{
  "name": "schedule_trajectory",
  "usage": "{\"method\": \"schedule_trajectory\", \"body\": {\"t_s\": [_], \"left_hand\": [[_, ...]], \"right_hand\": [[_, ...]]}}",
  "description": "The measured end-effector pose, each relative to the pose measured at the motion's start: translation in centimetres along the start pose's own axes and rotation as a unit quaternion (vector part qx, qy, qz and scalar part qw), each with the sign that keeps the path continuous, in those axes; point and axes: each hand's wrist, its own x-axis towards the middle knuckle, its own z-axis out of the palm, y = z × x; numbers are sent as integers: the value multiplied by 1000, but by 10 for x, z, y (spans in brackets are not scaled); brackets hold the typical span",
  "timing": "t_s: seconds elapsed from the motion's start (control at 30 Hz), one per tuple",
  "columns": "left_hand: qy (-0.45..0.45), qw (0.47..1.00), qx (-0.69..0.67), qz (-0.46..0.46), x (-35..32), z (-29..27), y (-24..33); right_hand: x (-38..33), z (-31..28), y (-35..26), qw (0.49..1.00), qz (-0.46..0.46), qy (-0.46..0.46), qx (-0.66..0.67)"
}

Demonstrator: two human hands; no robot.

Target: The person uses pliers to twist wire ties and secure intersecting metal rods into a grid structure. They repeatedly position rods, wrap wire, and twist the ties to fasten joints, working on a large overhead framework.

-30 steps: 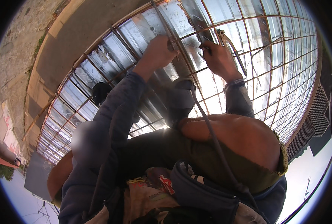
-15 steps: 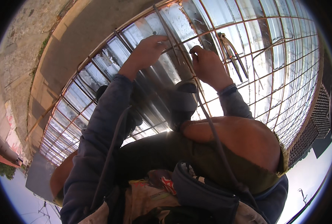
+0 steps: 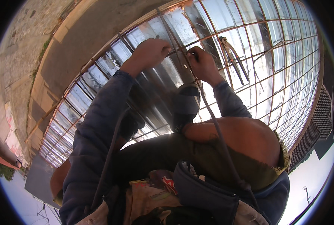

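My left hand [image 3: 149, 56] is at a crossing of the rust-coloured rebar mesh [image 3: 219, 33], its fingertips pinched together beside a bar. Just right of that crossing, my right hand [image 3: 205, 66] has thumb and forefinger closed together. Whatever either pinch holds is too small or too hidden to make out. To the right of my right hand, a pair of pincers [image 3: 233, 59] with dark handles lies on the mesh, handles pointing towards me.
Shiny corrugated metal sheets [image 3: 249, 75] lie under the mesh. A bent thin rod [image 3: 266, 51] rests on the right. My dark shoe [image 3: 186, 103] stands on the sheets below my hands. Beyond the mesh's far edge, paved ground [image 3: 67, 48] lies lower down.
My right hand has moved left, closer to my left hand. My left hand has shifted slightly right and down, and its fingers have drawn together. The pincers stay on the mesh.
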Motion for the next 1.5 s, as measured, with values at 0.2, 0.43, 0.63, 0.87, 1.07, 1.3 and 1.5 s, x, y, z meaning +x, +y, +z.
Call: {"method": "schedule_trajectory", "body": {"t_s": [0.2, 0.43, 0.63, 0.87, 1.07, 1.3, 1.5], "left_hand": [[44, 998, 32, -5, -9, 5, 17], [131, 973, 156, 113, -17, 13, 37], [104, 980, 113, 124, -19, 3, 16], [94, 988, 35, 115, -18, 5, 1], [73, 987, -23, 142, -11, 25, -29], [73, 986, -144, 42, -14, 9, -23], [58, 984, -167, 12, -12, 10, -9]], "right_hand": [[3, 1, -8, 999, 32, -3, 23], [15, 6, -9, 998, 36, -19, 48], [13, -2, -33, 999, -1, -48, -14], [17, 3, -27, 997, 28, -56, -34], [16, 6, -20, 1000, 13, -6, -6], [21, 10, -25, 996, 53, -16, 71], [14, 6, -12, 998, 52, -10, 32]]}}
